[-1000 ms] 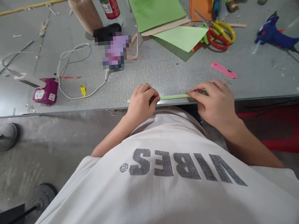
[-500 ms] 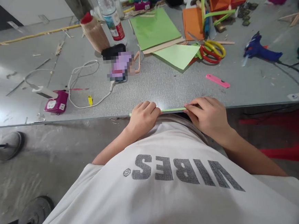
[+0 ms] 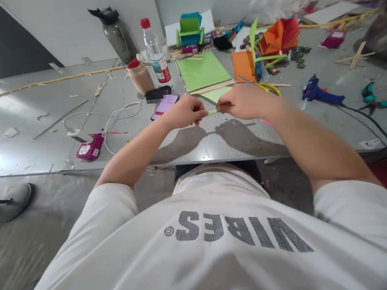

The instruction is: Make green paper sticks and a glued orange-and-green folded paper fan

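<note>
A narrow light-green paper strip spans the short gap between my hands, raised above the table. My left hand pinches its left part, and my right hand is closed on the right part. Most of the strip is hidden by my fingers. Both hands cast shadows on the tabletop below. Just behind them lie a green paper sheet and a paler green sheet. Scissors with yellow handles are partly covered by my right hand. A phone lies beside my left wrist.
A blue glue gun lies right, its cord running to the front edge. A plastic bottle, a dark flask and orange folded paper stand at the back. A purple charger block and white cable lie left.
Both hands have risen from the table's front edge and moved forward over the tabletop with the paper strip. They are closer together, and less of the strip shows. My view has tilted up.
</note>
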A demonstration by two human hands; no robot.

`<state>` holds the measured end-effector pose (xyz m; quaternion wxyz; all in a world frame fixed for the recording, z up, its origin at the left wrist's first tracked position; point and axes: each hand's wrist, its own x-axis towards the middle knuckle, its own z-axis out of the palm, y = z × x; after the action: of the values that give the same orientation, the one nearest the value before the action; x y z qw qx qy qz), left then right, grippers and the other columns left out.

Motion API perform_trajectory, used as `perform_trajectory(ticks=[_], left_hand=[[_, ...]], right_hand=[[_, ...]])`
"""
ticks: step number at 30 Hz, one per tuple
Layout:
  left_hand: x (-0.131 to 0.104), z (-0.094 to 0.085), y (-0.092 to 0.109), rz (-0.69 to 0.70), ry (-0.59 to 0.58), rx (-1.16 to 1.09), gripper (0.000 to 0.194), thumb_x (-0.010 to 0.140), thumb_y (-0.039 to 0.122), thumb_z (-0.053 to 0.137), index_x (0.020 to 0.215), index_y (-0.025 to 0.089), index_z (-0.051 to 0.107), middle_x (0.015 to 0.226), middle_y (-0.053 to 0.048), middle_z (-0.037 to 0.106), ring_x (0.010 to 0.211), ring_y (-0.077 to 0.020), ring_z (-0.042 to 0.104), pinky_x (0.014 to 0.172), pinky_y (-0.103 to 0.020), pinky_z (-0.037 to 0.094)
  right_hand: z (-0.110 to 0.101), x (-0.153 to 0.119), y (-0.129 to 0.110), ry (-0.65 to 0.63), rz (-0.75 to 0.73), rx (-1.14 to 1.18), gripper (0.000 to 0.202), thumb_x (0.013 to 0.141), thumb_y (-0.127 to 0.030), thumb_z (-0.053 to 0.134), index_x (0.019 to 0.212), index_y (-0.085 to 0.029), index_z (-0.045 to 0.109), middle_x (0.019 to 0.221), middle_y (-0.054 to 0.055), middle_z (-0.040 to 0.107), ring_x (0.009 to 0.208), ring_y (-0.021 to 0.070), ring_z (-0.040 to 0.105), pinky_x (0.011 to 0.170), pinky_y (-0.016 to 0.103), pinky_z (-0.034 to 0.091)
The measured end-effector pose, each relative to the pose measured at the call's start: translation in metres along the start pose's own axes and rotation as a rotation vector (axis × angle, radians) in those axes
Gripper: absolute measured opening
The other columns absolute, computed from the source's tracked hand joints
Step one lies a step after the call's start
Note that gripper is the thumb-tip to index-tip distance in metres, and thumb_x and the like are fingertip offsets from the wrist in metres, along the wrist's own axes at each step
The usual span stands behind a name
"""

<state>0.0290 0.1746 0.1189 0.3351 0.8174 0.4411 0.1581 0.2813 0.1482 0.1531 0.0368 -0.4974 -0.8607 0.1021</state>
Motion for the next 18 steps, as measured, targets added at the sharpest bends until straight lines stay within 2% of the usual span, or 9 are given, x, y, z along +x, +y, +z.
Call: perform_trajectory(ticks=[4,8,13,18], left_hand=[[0.01,0.014,-0.011,-0.058,-0.026,-0.078,0.032,0.108,0.019,0.07,0.077,0.02,0.066,0.072,-0.005,0.079,0.063,-0.0132,0.073,0.066,-0.029,0.055],[0.007,0.029,-0.023,-0.019,-0.096,-0.021,0.033,0.106,0.018,0.071,0.073,0.019,0.068,0.07,-0.004,0.079,0.058,-0.0126,0.069,0.069,-0.031,0.055],[0.008,0.034,-0.031,-0.035,-0.107,-0.051,0.031,0.105,0.014,0.071,0.074,0.019,0.069,0.072,-0.004,0.08,0.058,-0.0125,0.07,0.07,-0.03,0.054],[0.007,0.037,-0.028,-0.014,-0.039,-0.009,0.034,0.107,0.022,0.075,0.073,0.019,0.069,0.071,-0.004,0.079,0.06,-0.0134,0.069,0.071,-0.031,0.053]], right_hand=[[0.015,0.022,0.006,-0.086,0.004,0.099,0.026,0.112,-0.025,0.064,0.106,-0.018,0.088,0.101,0.008,0.088,0.088,0.0205,0.073,0.079,0.033,0.044],[0.036,0.021,0.003,-0.189,0.036,0.121,0.023,0.111,-0.026,0.065,0.109,-0.02,0.086,0.108,0.01,0.088,0.093,0.023,0.073,0.079,0.034,0.043],[0.046,0.017,-0.01,-0.157,0.066,-0.019,0.029,0.115,-0.03,0.062,0.117,-0.019,0.088,0.118,0.016,0.088,0.101,0.0276,0.074,0.078,0.036,0.04],[0.055,0.02,-0.012,-0.117,0.073,0.019,0.033,0.117,-0.034,0.06,0.124,-0.02,0.089,0.122,0.016,0.088,0.104,0.0283,0.076,0.077,0.036,0.041]])
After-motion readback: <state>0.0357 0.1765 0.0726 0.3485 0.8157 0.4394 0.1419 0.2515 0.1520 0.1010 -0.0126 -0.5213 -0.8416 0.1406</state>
